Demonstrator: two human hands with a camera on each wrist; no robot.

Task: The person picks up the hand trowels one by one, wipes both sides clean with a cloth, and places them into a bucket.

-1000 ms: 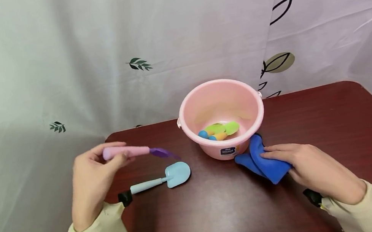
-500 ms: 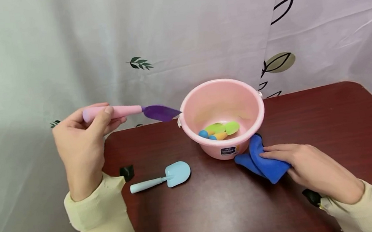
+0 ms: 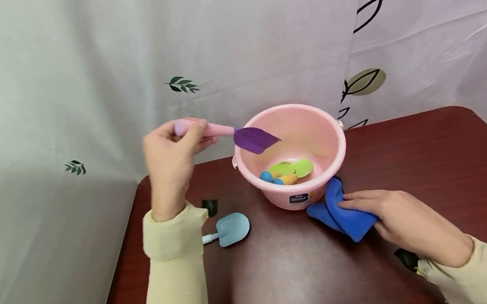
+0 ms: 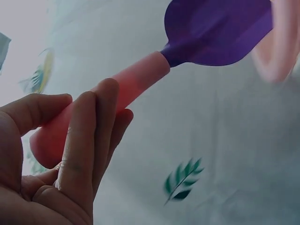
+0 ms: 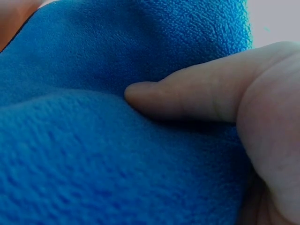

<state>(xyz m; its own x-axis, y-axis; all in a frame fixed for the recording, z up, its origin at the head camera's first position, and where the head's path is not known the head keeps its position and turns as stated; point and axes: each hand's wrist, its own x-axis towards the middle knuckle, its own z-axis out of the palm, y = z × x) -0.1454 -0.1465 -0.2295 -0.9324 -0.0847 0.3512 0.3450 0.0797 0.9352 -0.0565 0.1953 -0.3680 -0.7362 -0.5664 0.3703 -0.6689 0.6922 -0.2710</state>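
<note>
My left hand (image 3: 171, 155) pinches the pink handle of a toy trowel (image 3: 256, 139); its purple pointed blade reaches over the left rim of a pink bucket (image 3: 294, 186). The left wrist view shows thumb and fingers around the handle (image 4: 140, 79). Inside the bucket lie green-bladed toy shovels (image 3: 303, 167) with orange and blue handles. At the bucket's front right, my right hand (image 3: 402, 219) holds a folded blue cloth (image 3: 345, 215), which touches or nearly touches the bucket's side. Up close, the thumb presses into the fuzzy cloth (image 5: 93, 154); the other fingers are mostly hidden.
A light blue toy shovel (image 3: 233, 229) lies on the dark red table (image 3: 285, 277), its handle partly behind my left sleeve (image 3: 174, 275). A pale curtain (image 3: 125, 60) with leaf prints hangs behind the table and along its left.
My left hand has lifted the trowel from above the light blue shovel, up and then right to the bucket's rim. The right hand and cloth have barely moved.
</note>
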